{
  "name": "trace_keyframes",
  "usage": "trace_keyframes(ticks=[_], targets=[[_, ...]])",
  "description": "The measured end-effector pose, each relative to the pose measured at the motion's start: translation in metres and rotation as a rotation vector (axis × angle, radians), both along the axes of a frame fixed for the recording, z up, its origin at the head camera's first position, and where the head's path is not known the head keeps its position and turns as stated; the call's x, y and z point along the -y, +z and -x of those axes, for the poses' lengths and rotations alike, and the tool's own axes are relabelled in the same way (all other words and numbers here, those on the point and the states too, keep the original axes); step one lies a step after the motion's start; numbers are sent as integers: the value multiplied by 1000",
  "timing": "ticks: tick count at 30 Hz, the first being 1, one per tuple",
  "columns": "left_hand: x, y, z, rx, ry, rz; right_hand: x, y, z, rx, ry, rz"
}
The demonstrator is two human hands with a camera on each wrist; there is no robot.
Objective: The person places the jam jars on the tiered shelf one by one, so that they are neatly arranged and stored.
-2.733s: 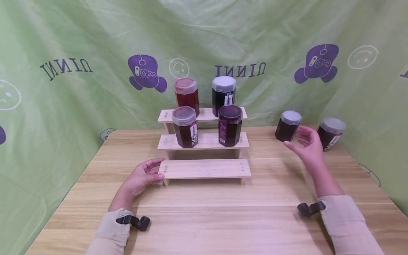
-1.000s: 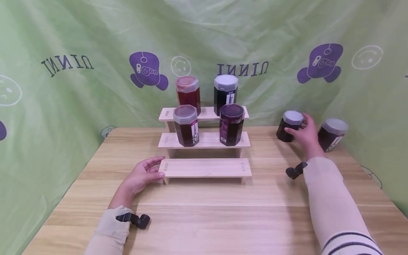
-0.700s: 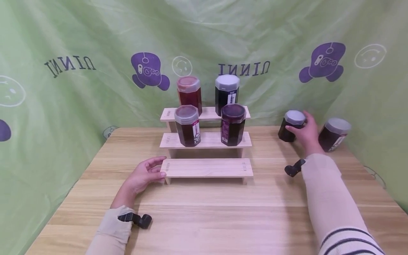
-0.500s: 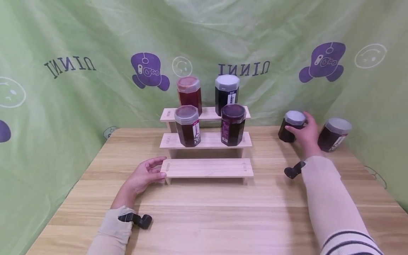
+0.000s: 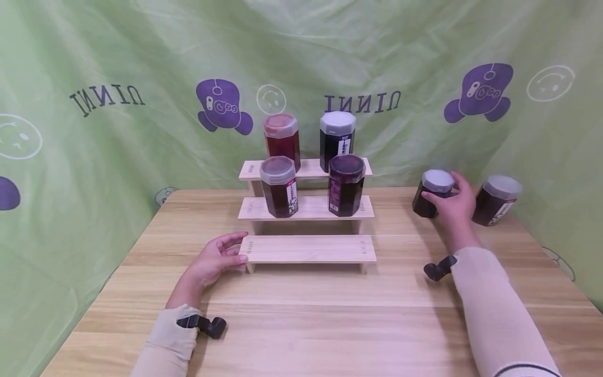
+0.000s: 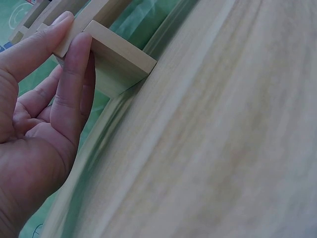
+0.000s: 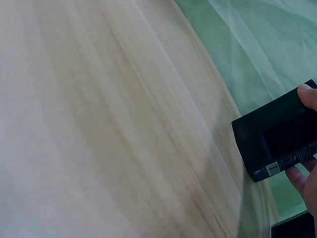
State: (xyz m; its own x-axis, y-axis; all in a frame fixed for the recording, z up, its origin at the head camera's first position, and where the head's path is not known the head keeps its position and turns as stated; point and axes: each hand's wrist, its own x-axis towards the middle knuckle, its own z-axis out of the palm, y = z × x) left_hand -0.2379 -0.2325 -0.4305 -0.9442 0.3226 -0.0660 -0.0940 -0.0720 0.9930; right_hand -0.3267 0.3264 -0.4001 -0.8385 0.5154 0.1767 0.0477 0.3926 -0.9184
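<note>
My right hand [image 5: 456, 210] grips a dark octagonal jar [image 5: 425, 205] with a whitish lid at the back right of the table. In the right wrist view the thumb and fingers lie on opposite sides of this jar [image 7: 277, 134], and a small barcode shows low on its label. At the left, my left hand [image 5: 218, 260] pinches the end of the lowest step of a three-step wooden display stand [image 5: 306, 248]. Thumb and fingers meet that step's end [image 6: 121, 49] in the left wrist view. No jar stands on the lowest step.
Two jars stand on the middle step: one with a clear lid [image 5: 279, 193], one with a dark purple lid [image 5: 346, 191]. A red jar [image 5: 283, 146] and a white-lidded jar [image 5: 332, 144] occupy the top step. Another dark jar [image 5: 492, 204] stands right of my right hand. Green cloth [image 5: 400, 42] hangs behind.
My right hand, earlier beside the jar with spread fingers, has closed round it. Jar and hand have since shifted slightly toward me. The left hand keeps its place on the stand.
</note>
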Motion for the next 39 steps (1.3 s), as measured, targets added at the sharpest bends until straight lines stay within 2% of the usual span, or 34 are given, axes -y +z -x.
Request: trace_keyframes(ticks=[24,32,39], targets=[[0,-2,0,-10,1,10,12,-3,-28,18,15,-10],[0,-2,1,-6,6,13,19,3,-39,45,35,21],[-1,-1,0,-4,4,3,25,6,-47,28,57,-17]])
